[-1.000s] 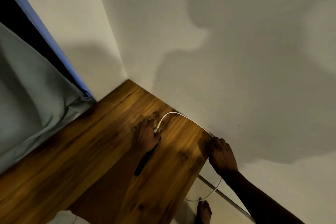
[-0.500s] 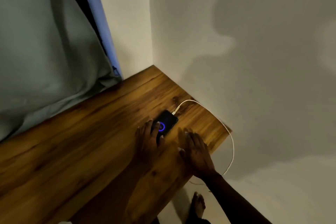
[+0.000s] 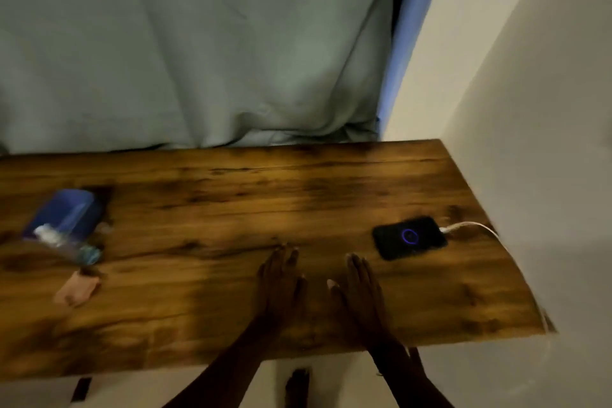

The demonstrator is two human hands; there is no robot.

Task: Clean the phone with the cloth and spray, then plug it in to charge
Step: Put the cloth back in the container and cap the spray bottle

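A black phone [image 3: 410, 237] lies flat on the wooden table [image 3: 231, 195] near its right end, a blue ring glowing on its screen. A white cable [image 3: 470, 227] is plugged into its right end and runs off the table's right edge. My left hand [image 3: 281, 281] and my right hand [image 3: 361, 288] rest flat on the table, fingers spread, just left of and below the phone, touching nothing else. At the far left lie a clear spray bottle [image 3: 66, 242] on its side and a small pinkish cloth [image 3: 77, 290].
A blue object [image 3: 71, 209] lies behind the spray bottle. A grey-green curtain [image 3: 198, 43] hangs behind the table. White walls [image 3: 546, 109] close in the right side. A bare foot [image 3: 298, 387] shows on the floor under the front edge.
Both hands let go of the phone and cable and moved to the left, flat on the table. The phone's screen lit up. The view swung left, showing the bottle and cloth.
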